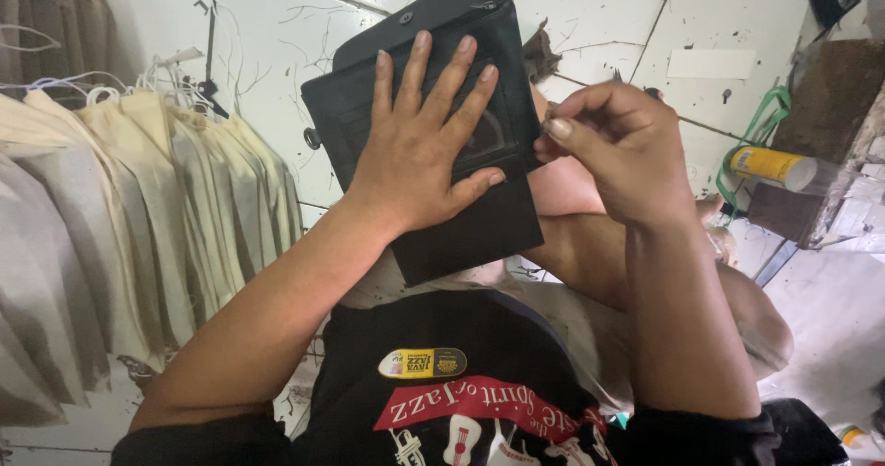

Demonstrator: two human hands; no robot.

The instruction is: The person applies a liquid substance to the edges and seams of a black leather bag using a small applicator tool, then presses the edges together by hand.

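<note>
Head view, looking down at the person's lap. Left hand [419, 143] lies flat on a black fabric pouch [433, 125], fingers [413, 65] spread wide and straight, palm pressing down, thumb out along the lower right part of the panel; nothing gripped, just pinning it. The pouch sits over the person's bent knee, tilted, top flap pointing to the upper right, with a small snap stud near the top edge and a metal ring on its left edge. A glossy window patch shows partly under the left fingers.

Right hand [613, 148] is at the pouch's right edge, fingers curled in, thumb and forefinger pinched together at the edge. Whether they hold something small between them cannot be told; too fine to see.

Person wears a black printed shirt [452, 401] with a small oval badge on the chest. Left of frame: a row of cream cloth bags [157, 217] hanging on white hangers. Floor is white tile [608, 14], scuffed and cracked. Right side: a yellow spray can [772, 165] lying on its side beside a dark wooden block [834, 88], green cord loop just behind the can.
</note>
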